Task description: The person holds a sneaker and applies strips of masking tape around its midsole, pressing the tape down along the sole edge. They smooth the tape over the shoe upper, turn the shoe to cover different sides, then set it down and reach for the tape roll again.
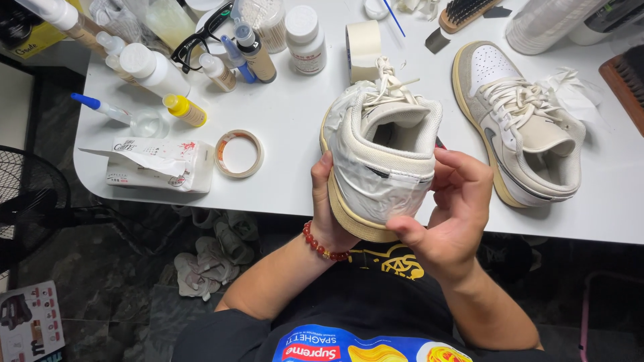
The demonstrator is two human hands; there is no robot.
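Left hand [329, 214] closed on shoe [382, 151], at heel side. Shoe above worktop [288, 127] edge, heel toward body, toe pointing away. Right hand [453, 208] gripping other heel side, thumb perhaps pressing tape.

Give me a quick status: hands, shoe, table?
Left hand and right hand both grip the taped sneaker by its heel. Second sneaker lies on the table. Nothing blocking.
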